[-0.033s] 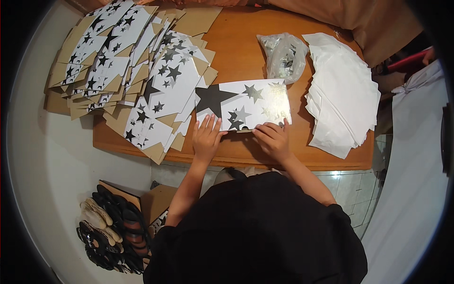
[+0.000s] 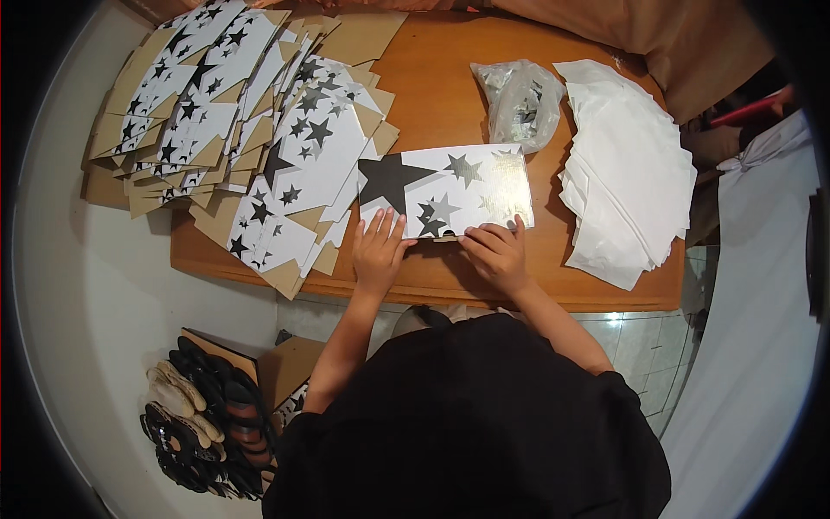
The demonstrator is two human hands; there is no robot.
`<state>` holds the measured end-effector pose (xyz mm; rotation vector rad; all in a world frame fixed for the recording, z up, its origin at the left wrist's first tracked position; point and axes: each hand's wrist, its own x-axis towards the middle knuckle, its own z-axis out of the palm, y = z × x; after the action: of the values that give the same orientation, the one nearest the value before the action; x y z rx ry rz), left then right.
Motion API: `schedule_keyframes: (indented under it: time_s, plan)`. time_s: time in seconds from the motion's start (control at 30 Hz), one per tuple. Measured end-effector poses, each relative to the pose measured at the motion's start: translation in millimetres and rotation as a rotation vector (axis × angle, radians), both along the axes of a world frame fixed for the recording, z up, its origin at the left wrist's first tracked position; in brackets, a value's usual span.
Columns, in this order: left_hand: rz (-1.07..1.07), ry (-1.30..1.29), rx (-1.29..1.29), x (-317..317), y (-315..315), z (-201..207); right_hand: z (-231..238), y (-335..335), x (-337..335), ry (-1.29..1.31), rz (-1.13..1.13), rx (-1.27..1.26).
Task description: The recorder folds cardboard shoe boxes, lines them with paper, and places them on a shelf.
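Observation:
A flat white cardboard box (image 2: 497,177) printed with black and grey stars lies closed on the table in front of me. My left hand (image 2: 377,257) rests on its near left corner, fingers stretched over the lid and thumb along the front edge. At the near right corner is my right hand (image 2: 499,259), its fingers apart and slightly bent against the lid and front edge. A small brown tab (image 2: 446,240) sticks out of the front edge between my hands. The box's underside is hidden.
Flat star-printed cardboard blanks (image 2: 320,164) are heaped on the left of the wooden table (image 2: 432,95). A clear plastic bag (image 2: 523,112) lies behind the box, and white paper sheets (image 2: 622,173) are fanned at right. Several pairs of sandals (image 2: 207,415) lie at lower left.
My right hand has shifted very slightly to the left on the box's edge. Everything else looks the same.

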<state>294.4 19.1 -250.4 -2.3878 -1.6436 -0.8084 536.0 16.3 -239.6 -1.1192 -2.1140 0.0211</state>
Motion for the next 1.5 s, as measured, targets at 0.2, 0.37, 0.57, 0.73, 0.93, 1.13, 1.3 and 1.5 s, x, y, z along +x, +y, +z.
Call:
schedule_keyframes:
  time_s: [0.2, 0.37, 0.57, 0.73, 0.93, 1.13, 1.3, 1.5]
  plan:
    - [0.018, -0.021, -0.014, -2, -1, 0, 2, 8, -12, 0.016, 0.065, 0.115]
    - [0.019, -0.035, -0.006, 0, -1, 0, -2, 15, -9, -0.06, 0.128, 0.15]
    - [0.033, -0.031, -0.005, 1, -1, 0, -4, 17, -8, -0.086, 0.154, 0.19]
    - [0.033, -0.039, -0.013, 1, -2, -1, 1, 17, -10, -0.098, 0.137, 0.146]
    - [0.036, -0.062, -0.009, 1, -2, -3, 12, 17, -21, 0.022, 0.027, -0.05]
    - [0.06, -0.072, -0.034, 5, -3, -1, 11, 23, -17, -0.084, -0.05, 0.008]
    - [0.055, -0.088, -0.018, 6, -3, -3, 10, 26, -10, -0.114, -0.016, 0.077]
    - [0.004, -0.108, -0.054, -2, -3, -5, 56, 51, 9, 0.131, 0.049, -0.35]
